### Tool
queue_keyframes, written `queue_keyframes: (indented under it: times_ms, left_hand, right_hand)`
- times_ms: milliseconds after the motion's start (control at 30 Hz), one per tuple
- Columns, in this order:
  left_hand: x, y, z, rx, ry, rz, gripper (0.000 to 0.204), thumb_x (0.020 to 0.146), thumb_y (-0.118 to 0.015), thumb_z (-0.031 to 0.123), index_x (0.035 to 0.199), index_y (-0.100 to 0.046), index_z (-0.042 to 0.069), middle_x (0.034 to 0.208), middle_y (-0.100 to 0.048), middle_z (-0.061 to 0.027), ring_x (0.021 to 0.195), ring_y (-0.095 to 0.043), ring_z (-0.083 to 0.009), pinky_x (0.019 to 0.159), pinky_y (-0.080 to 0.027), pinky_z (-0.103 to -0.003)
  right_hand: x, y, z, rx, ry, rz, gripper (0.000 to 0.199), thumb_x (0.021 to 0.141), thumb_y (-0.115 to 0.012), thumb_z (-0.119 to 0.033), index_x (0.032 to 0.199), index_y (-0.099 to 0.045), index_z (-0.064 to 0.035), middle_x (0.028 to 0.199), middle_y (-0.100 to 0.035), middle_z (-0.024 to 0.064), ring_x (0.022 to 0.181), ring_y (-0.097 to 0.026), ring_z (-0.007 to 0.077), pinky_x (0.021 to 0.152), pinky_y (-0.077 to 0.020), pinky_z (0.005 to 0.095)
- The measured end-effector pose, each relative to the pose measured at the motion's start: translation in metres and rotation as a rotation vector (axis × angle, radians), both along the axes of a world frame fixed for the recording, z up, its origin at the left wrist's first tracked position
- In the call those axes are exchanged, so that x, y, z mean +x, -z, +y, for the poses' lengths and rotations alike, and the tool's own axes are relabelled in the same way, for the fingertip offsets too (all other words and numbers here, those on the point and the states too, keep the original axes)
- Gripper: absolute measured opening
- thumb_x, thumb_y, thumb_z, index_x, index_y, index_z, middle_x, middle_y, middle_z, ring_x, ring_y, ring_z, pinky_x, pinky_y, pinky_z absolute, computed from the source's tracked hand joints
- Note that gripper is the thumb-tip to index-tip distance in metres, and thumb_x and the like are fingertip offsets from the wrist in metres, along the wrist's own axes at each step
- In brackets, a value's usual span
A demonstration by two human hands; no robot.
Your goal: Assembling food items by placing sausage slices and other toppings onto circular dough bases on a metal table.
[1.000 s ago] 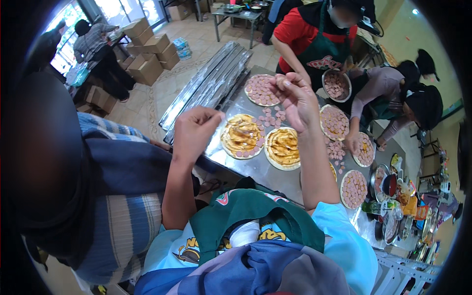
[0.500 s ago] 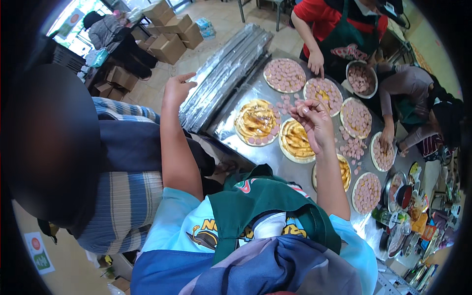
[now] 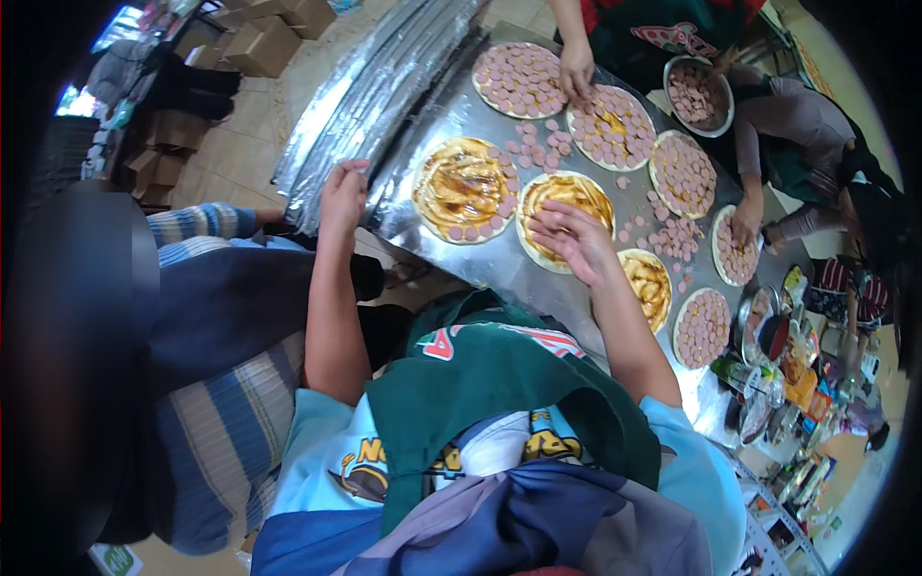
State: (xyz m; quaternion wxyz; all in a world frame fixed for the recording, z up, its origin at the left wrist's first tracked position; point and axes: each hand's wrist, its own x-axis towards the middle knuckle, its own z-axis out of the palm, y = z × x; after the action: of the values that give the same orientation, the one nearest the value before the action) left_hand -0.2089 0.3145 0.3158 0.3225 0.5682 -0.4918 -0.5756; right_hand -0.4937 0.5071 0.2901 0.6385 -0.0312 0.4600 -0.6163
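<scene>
Both arms reach forward: the left hand [image 3: 343,197] rests, fingers curled loosely and holding nothing, at the foil-covered table [image 3: 437,252] edge; the right hand [image 3: 573,240] hovers palm-down, fingers bent, over a sauced pizza base [image 3: 567,195].

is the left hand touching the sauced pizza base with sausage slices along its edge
Apart. The head view shows the left hand at the foil-covered table's left edge, with a strip of bare foil between it and the sauced pizza base.

I stand in a communal food-prep hall: foil-covered worktop [image 3: 499,274] lined with pizza bases [image 3: 466,189], bowl of sausage slices [image 3: 698,94], stacked cardboard boxes [image 3: 274,38], several aproned workers.
</scene>
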Motion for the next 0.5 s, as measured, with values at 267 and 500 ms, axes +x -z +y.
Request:
queue_keyframes:
  times_ms: [267, 500]
  left_hand:
    - [-0.003, 0.074, 0.098, 0.256, 0.289, 0.213, 0.021, 0.083, -0.059, 0.002, 0.103, -0.055, 0.0, 0.079, -0.057, 0.0, 0.068, -0.051, -0.0049, 0.059, -0.041, -0.019]
    - [0.016, 0.093, 0.107, 0.393, 0.289, 0.315, 0.022, 0.08, -0.065, 0.001, 0.101, -0.06, -0.003, 0.081, -0.064, -0.0046, 0.068, -0.057, -0.0086, 0.063, -0.047, -0.021]
  right_hand:
    - [0.019, 0.041, -0.026, 0.06, -0.221, -0.105, 0.031, 0.086, -0.053, -0.003, 0.115, -0.05, 0.006, 0.102, -0.059, 0.0143, 0.094, -0.061, 0.0241, 0.085, -0.0509, 0.0354]
    - [0.046, 0.027, -0.037, 0.205, -0.273, 0.185, 0.028, 0.084, -0.058, -0.004, 0.11, -0.053, 0.0043, 0.094, -0.059, 0.0112, 0.084, -0.063, 0.0194, 0.073, -0.054, 0.0281]
